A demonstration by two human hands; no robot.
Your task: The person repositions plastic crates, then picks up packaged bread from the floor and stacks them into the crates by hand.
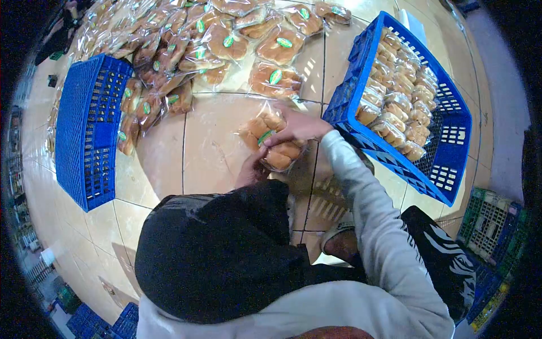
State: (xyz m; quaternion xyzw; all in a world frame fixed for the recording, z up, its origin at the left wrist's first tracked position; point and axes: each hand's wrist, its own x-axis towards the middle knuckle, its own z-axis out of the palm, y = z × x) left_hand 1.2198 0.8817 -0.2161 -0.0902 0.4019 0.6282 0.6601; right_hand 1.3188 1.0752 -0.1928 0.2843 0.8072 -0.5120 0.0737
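A clear plastic bag of golden bread rolls [280,155] with a green-and-yellow label is between my hands, just above the tiled floor. My right hand [302,125] reaches over its upper right side, fingers closed around it. My left hand [252,170] grips the lower left edge, partly hidden by my dark-clad knee. To the right, a blue plastic crate [344,76] holds rows of similar bagged rolls [398,104]. Beyond my hands, a flat bagged bread [275,80] with the same kind of label lies on the floor.
Many bagged breads [226,42] are spread and heaped at the far left and middle. Another blue crate [84,133] stands left, beside the heap. Stacked crates [490,226] are at the lower right. My sandalled foot [340,240] is close below the bag.
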